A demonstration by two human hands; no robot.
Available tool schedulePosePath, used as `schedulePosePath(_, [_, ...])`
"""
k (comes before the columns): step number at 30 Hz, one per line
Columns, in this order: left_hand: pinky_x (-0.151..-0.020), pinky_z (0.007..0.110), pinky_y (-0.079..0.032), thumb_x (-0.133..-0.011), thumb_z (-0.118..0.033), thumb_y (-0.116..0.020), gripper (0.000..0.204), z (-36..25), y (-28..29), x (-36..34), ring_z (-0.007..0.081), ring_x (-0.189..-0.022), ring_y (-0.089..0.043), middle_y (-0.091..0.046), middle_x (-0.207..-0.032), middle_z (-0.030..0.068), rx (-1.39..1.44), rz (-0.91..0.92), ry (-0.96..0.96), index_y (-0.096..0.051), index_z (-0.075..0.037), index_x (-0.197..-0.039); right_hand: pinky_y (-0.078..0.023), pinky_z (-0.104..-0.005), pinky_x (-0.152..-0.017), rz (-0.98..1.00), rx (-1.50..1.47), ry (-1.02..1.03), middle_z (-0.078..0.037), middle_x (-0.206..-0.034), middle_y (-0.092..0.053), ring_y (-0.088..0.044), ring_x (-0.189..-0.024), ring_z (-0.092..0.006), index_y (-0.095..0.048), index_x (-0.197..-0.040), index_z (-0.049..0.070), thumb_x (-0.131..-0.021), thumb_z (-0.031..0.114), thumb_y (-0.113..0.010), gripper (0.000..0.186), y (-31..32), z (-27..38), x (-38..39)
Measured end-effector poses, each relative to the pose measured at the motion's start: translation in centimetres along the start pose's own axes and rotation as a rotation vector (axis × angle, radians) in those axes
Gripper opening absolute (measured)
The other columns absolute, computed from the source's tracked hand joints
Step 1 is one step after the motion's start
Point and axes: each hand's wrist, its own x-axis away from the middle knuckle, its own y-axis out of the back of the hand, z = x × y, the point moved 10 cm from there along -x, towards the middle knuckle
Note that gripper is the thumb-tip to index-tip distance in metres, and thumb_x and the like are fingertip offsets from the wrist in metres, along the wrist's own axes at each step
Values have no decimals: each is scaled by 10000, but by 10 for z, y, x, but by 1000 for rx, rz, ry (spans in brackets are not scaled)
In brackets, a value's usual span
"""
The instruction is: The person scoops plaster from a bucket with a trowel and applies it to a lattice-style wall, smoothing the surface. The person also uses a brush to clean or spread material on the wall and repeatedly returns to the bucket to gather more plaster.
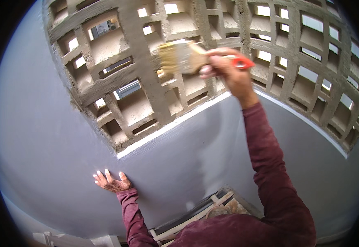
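My right hand is raised in front of a concrete lattice screen, its fingers closed round the handle of a wide paintbrush. Pale bristles point left toward the lattice bars; a red tip shows at the handle's end. The brush is smeared by motion, and I cannot tell whether the bristles touch the concrete. My left hand rests against the smooth grey wall below the lattice's lower corner, fingers spread, holding nothing.
The lattice has many rectangular openings and bends round a corner to the right. A white ledge runs along its lower edge. Below me lies a wooden frame with a round object beside it. Pale blocky items sit at the lower left.
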Motion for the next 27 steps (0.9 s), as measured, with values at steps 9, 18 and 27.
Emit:
schedulePosePath(9, [-1100, 565, -117, -914, -555, -406, 594, 1, -3, 2, 362, -1359, -262, -354, -1414, 167, -8, 14, 6, -399, -127, -1326, -601, -319, -692, -273, 164, 9, -126, -842, -658, -677, -741, -183, -580, -1075, -24, -919, 113, -541, 211, 114, -9, 11])
schedulePosePath(18, [-1098, 571, -130, -917, -533, -409, 589, 0, -1, 0, 395, -1355, -252, -337, -1421, 190, -24, 0, -37, -419, -103, -1319, -595, -296, -688, -148, -77, -61, -137, -827, -660, -677, -735, -196, -578, -1060, -59, -906, 83, -559, 210, 73, -35, -9])
schedulePosePath(27, [-1104, 551, -128, -921, -554, -397, 609, -4, 3, -1, 366, -1361, -258, -352, -1419, 174, -9, 6, 8, -401, -108, -1336, -573, -303, -644, -400, 496, 197, -108, -810, -638, -656, -727, -164, -641, -941, -15, -865, 4, -545, 124, 91, 19, 28])
